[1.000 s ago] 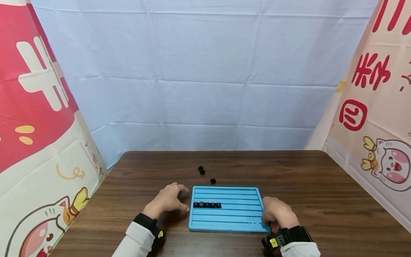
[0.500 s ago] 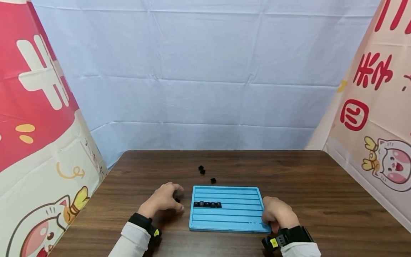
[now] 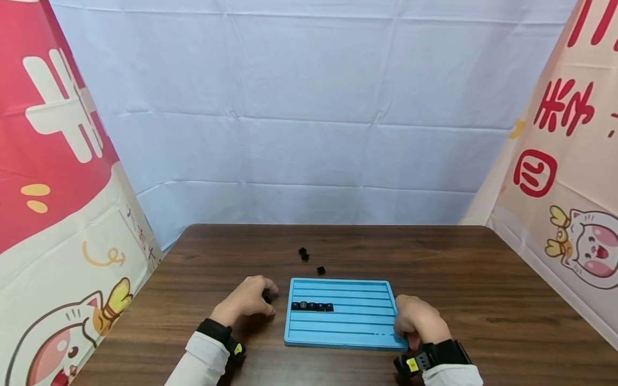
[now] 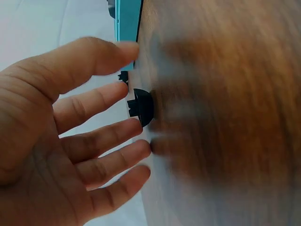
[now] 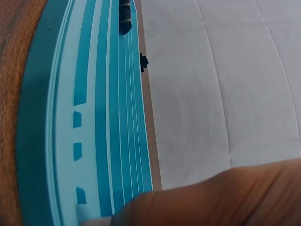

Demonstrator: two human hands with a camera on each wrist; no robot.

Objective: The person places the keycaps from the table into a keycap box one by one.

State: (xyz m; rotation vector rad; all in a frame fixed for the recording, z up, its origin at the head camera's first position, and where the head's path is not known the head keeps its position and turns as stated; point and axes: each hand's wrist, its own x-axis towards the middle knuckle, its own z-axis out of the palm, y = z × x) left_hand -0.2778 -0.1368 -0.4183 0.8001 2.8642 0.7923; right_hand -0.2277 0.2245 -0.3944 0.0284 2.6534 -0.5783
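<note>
My left hand (image 3: 246, 297) hovers low over the table left of the tray, thumb and fingers spread apart. A black keycap (image 4: 143, 107) lies upside down on the table between them, its stem showing, with fingertips close beside it. The blue tray (image 3: 347, 325) has long parallel grooves. Several black keycaps (image 3: 311, 306) stand in a row at the left end of one groove. At the tray's right edge, near its front corner, my right hand (image 3: 419, 319) grips the rim with curled fingers; most of its fingers are hidden in the right wrist view.
Beyond the tray lie two loose keycaps (image 3: 303, 254) close together and another keycap (image 3: 321, 270) nearer its back edge. The wooden table (image 3: 232, 246) ends at a light blue cloth (image 3: 309, 134), with printed cloths on both sides.
My left hand has moved a little left, away from the tray, and the keycap by its fingers has come into view. The right hand stays on the tray.
</note>
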